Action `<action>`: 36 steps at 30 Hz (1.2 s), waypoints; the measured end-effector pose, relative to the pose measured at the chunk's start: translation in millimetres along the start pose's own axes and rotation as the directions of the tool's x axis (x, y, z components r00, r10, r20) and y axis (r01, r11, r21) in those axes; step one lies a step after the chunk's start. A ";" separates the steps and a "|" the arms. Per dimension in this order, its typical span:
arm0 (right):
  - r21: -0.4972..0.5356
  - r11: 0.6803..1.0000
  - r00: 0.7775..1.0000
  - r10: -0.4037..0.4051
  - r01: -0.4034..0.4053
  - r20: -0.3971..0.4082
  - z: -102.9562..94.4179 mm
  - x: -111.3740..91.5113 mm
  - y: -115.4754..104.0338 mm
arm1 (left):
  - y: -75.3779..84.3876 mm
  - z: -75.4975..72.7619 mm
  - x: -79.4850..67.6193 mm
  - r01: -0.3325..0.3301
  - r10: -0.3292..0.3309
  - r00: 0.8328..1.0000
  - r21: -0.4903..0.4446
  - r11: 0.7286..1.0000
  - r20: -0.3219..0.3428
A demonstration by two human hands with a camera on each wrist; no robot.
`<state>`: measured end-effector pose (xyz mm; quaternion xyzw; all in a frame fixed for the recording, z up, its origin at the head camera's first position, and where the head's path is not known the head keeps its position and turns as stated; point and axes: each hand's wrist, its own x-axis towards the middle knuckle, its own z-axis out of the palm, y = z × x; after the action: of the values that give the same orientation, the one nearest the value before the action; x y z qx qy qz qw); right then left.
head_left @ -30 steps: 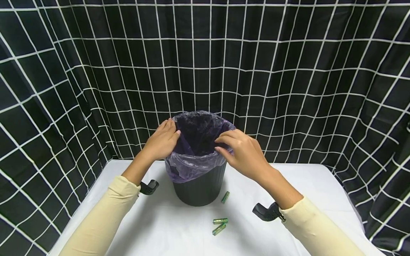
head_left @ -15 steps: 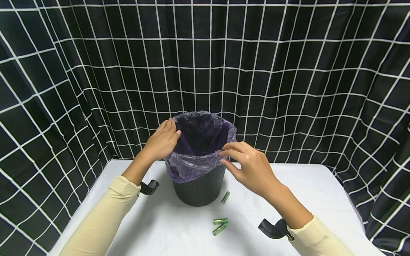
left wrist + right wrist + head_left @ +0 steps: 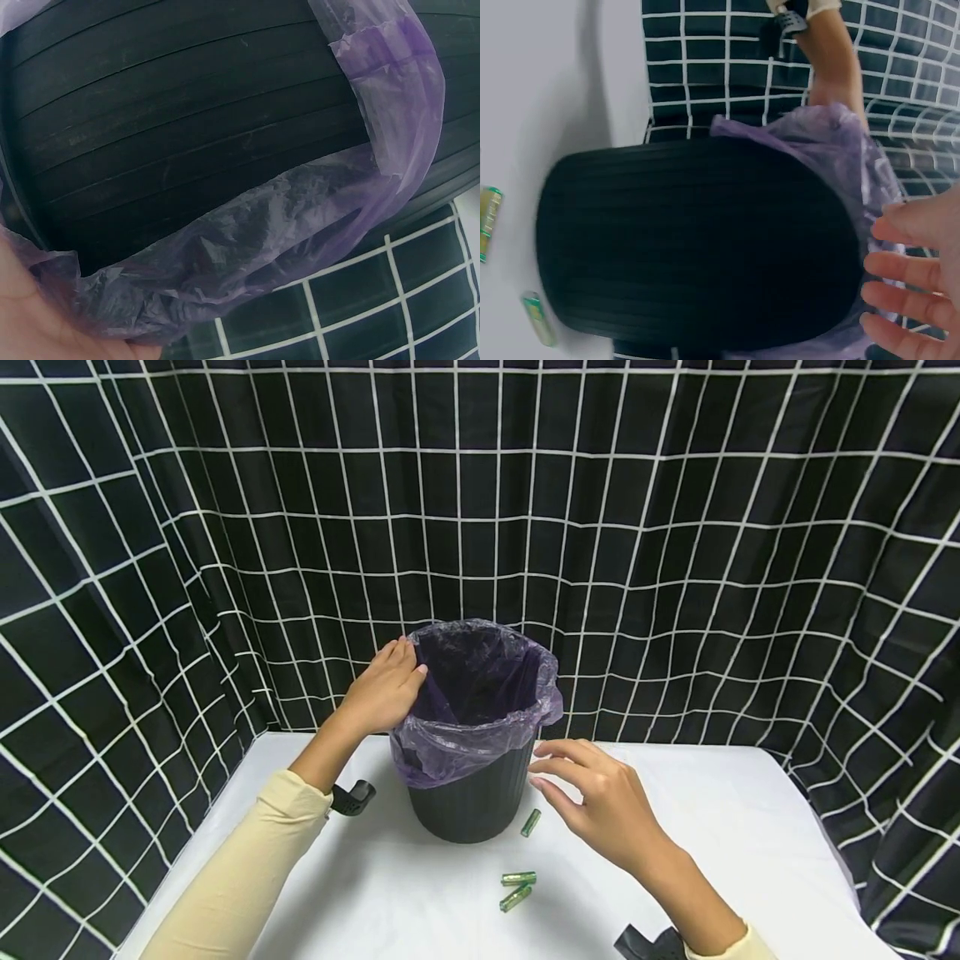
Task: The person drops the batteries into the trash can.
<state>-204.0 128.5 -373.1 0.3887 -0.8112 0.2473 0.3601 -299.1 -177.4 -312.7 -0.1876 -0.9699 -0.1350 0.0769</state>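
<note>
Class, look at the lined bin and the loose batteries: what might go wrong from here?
The purple liner overhangs the black bin unevenly, so it might slip inward if the left hand lifts away.
The nearest battery lies close to the bin's base; the right hand, nearby and holding nothing, might knock it rolling across the table.
</note>
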 end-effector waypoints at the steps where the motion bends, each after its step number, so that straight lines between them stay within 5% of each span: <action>1: 0.010 1.000 1.000 0.018 -0.018 0.007 1.6 -5.5 0.1 | -0.3 0.2 0.2 0.001 -0.001 1.000 -0.001 1.000 0.003; 24: 0.069 0.984 0.981 0.155 -0.164 0.117 65.2 -93.5 0.2 | 0.4 -1.6 -0.9 0.012 -0.012 1.000 0.003 1.000 0.010; 36: 0.082 0.948 0.923 0.278 -0.309 0.265 77.9 -111.8 3.6 | 0.3 -0.6 -0.7 -0.006 0.006 1.000 0.025 1.000 0.001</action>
<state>-188.5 128.0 -508.5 0.3121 -0.8825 0.2966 0.1894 -298.3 -177.6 -312.2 -0.1896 -0.9709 -0.1226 0.0793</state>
